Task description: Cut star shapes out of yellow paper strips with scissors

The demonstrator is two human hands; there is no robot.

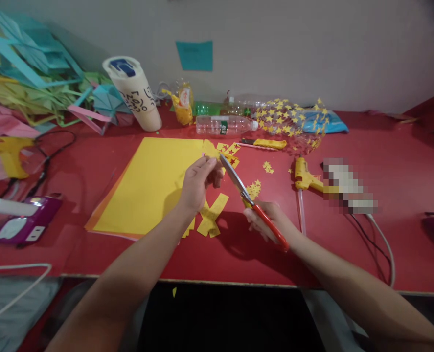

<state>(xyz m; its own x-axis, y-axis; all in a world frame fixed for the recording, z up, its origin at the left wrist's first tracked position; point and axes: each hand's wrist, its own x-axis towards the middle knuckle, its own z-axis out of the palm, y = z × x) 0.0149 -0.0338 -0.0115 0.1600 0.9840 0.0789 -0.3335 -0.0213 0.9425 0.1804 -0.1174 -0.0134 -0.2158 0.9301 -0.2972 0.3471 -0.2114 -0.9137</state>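
Note:
My left hand (202,180) is closed, pinching a small piece of yellow paper (210,148) between thumb and fingers. In my right hand (266,220) is a pair of scissors (246,195) with red handles, its blade tips at the edge of that paper. Yellow paper strips (214,215) lie crossed on the table just below my left hand. Small cut yellow stars (254,189) are heaped beside the scissors, and a few more stars (268,167) lie farther right. Strips with star-shaped holes (232,149) lie behind my left hand.
A stack of yellow sheets (143,186) lies to the left on the red table (349,142). Hot glue guns (307,177) rest at both sides. Farther back are a utility knife (270,143), a plastic bottle (222,126), a tall white cup (136,95) and folded coloured paper (36,58).

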